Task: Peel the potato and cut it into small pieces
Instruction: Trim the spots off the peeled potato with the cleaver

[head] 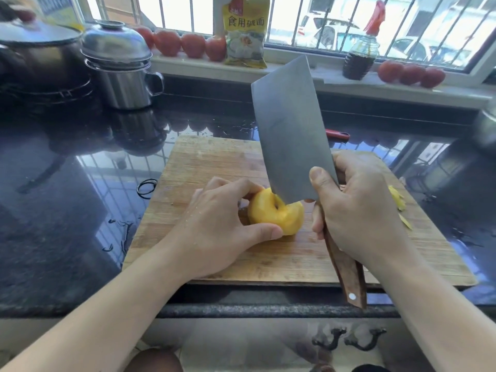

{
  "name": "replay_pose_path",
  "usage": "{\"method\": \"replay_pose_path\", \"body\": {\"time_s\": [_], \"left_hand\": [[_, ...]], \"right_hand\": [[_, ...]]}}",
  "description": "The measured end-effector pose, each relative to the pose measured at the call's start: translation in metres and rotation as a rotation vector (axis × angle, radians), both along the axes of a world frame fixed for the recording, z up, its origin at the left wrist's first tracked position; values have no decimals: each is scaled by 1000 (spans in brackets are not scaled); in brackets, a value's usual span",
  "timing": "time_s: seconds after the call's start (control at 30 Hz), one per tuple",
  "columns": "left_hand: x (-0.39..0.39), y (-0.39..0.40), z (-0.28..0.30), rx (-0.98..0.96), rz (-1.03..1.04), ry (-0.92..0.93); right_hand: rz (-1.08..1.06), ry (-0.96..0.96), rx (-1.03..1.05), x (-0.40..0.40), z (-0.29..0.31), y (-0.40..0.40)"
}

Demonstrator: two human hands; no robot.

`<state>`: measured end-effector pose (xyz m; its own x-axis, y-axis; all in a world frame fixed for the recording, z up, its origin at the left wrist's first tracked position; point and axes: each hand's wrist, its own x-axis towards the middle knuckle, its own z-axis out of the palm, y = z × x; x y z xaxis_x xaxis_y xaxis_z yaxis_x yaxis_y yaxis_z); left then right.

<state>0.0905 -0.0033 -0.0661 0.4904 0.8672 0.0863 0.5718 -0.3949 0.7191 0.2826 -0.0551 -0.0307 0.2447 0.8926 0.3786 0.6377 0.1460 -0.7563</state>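
A person is standing at a dark stone counter (67,210), steadying a peeled yellow potato (273,213) near the middle of a wooden cutting board (214,162). The left hand (214,226) is curling around the potato, thumb pressing its near side and fingers wrapping over the far side. The right hand (359,208) is gripping the wooden handle of a cleaver (290,140), fingers closed around it and thumb lying against the flat of the blade; the blade's heel corner is touching the top of the potato while the tip is tilting up and away. Yellow peel scraps (398,201) are lying at the board's right edge. Steel pots (120,68) are sitting at the back left, and tomatoes (188,44), a yellow packet (245,33) and a dark bottle (359,57) are lining the windowsill.
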Motion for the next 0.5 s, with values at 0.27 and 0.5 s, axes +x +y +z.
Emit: {"method": "replay_pose_path", "body": {"time_s": [0.27, 0.5], "left_hand": [[-2, 5, 2, -53, 15, 7], [3, 18, 27, -132, -25, 77]], "right_hand": [[33, 183, -79, 11, -2, 3], [-55, 236, -13, 27, 7, -1]]}}
